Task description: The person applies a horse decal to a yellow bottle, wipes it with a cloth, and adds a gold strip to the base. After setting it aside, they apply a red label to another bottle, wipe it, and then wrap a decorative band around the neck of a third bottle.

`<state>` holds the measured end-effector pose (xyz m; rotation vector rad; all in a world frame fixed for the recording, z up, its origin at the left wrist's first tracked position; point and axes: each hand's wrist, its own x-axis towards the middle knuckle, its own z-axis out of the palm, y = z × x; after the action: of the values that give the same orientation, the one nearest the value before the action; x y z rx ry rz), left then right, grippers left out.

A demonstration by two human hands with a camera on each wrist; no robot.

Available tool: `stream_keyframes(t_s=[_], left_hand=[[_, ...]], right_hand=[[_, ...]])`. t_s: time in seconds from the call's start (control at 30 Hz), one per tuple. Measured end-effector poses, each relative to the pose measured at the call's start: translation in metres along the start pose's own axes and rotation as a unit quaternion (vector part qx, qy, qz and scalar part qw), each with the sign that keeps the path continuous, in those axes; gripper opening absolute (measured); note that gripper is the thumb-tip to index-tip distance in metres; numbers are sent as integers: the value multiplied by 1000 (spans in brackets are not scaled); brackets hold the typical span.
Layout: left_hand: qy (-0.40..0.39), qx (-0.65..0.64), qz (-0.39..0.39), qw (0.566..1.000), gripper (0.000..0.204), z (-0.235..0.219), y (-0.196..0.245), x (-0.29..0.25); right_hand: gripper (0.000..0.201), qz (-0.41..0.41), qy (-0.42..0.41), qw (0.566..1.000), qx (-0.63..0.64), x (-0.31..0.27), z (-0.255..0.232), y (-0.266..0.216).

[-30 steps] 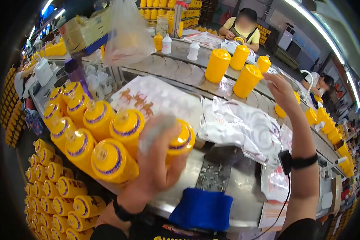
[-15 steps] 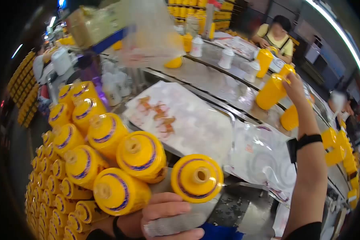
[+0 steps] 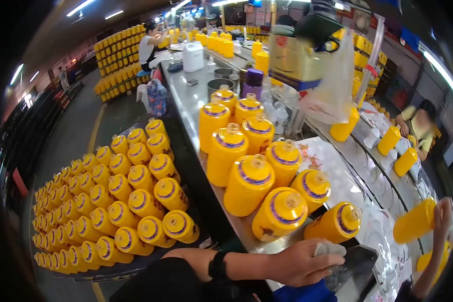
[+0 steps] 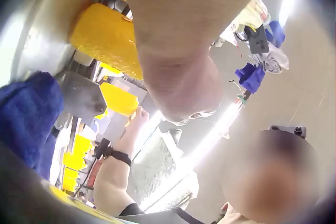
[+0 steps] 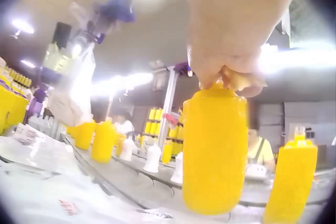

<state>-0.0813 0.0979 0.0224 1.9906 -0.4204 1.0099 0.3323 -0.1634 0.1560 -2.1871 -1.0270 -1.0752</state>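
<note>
At the lower right of the head view, my left hand point(image 3: 302, 261) has loosely bent fingers, with a whitish covering at the fingertips. A yellow bottle point(image 3: 332, 224) with a purple band stands just beyond it, seemingly apart from the hand. My right hand point(image 3: 442, 219) is at the far right, gripping a plain yellow bottle point(image 3: 415, 221) by its top. In the right wrist view that bottle point(image 5: 215, 155) hangs roughly upright below the hand point(image 5: 231, 29). The left wrist view has the left hand point(image 4: 181, 82) beside a yellow bottle point(image 4: 105, 37); its fingertips are hidden.
Banded yellow bottles point(image 3: 249, 183) crowd the metal table's left edge; more fill a lower stand point(image 3: 121, 216) at left. A hanging plastic bag point(image 3: 332, 95) and plastic sheets point(image 3: 377, 221) lie towards the conveyor point(image 3: 382, 181). Across it sits a person point(image 3: 419, 128). A blue cloth point(image 3: 307, 292) lies below.
The head view has swung left. My right hand now has a yellow bottle by its top, after reaching among those on the conveyor. The left hand's fingers look more bent.
</note>
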Motion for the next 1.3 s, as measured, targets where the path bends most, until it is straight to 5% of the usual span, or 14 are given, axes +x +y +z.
stream_keyframes(t_s=[0.13, 0.27, 0.3, 0.37, 0.4, 0.53, 0.57, 0.67, 0.77, 0.9, 0.97, 1.13, 1.2, 1.3], left_hand=[[-87, -94, -153, 980, 57, 1, 15, 1], [-29, -91, -79, 992, 76, 11, 29, 11], [-46, -89, -78, 992, 87, 10, 33, 14], [-20, -80, -93, 992, 91, 5, 48, 16], [-8, -76, -102, 992, 92, 4, 52, 14], [29, -47, -153, 987, 93, 16, 26, -12], [61, -39, -132, 989, 93, 30, 10, -24], [59, -69, -143, 986, 94, 28, -7, -40], [51, -123, -172, 976, 94, 22, -16, -49], [61, -179, -146, 971, 93, 24, -29, -53], [67, -93, -112, 987, 93, 29, -48, -63], [18, -107, -154, 982, 101, 7, -29, -55], [22, -124, -147, 981, 101, 7, -30, -54], [25, -196, -180, 964, 98, 22, -30, -52]], right_hand=[[19, 5, -2, 994, 109, -28, -73, -130], [26, -13, -204, 963, 174, -51, -115, -209], [20, -14, -124, 981, 150, -68, -102, -209], [8, -109, -171, 955, 214, -81, -89, -228], [5, -169, -157, 940, 253, -82, -94, -287], [27, -123, -192, 942, 244, -122, -41, -272], [17, -83, -205, 946, 239, -120, -57, -318], [10, -79, -245, 926, 276, -139, -23, -297], [25, 18, -311, 877, 365, -145, -21, -290], [54, 22, -324, 869, 373, -156, -18, -284], [55, 92, -318, 834, 442, -168, -13, -286], [54, 181, -497, 782, 330, -177, -26, -290], [40, 19, -520, 824, 223, -212, 1, -263], [38, 2, -479, 854, 203, -231, -13, -269]])
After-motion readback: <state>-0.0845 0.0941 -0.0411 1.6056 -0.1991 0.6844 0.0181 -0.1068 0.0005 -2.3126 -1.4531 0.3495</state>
